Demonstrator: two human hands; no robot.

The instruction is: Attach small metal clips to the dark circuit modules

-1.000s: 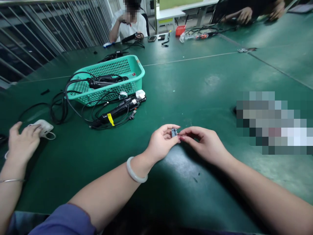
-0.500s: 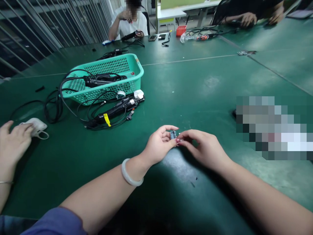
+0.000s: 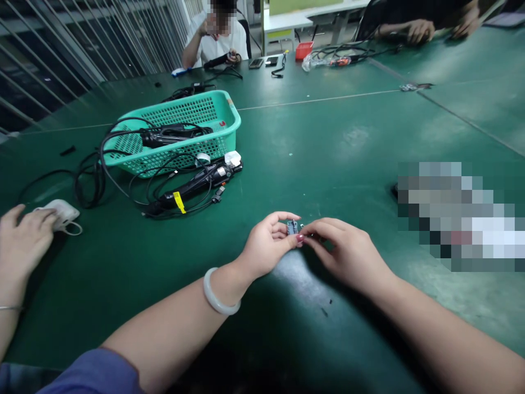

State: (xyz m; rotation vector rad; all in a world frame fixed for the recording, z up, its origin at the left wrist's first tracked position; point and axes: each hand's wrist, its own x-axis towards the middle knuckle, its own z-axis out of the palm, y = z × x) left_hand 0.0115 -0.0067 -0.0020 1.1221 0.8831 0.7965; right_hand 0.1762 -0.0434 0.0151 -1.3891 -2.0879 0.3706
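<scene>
My left hand [image 3: 266, 243], with a pale bangle [image 3: 219, 293] on its wrist, is closed on a small grey-blue part [image 3: 292, 226] that looks like a tiny circuit board. It is held between the thumb and the fingers, just above the green table [image 3: 353, 180]. My right hand [image 3: 344, 246] meets it from the right, thumb and forefinger pinched together at the part's edge. A tiny light-coloured bit [image 3: 302, 226] shows by those fingertips, too small to name. Whatever the right fingertips grip is hidden.
Left of centre stands a green basket [image 3: 233, 117] with black cabled devices. A black wand-like device [image 3: 192, 186] with a yellow tag lies before it. At far left another person's hand [image 3: 27, 235] rests by a white case [image 3: 63, 213]. Two people sit across the table.
My right hand has shifted very slightly right and down. The small part in my left hand has turned a little and shows more of its face.
</scene>
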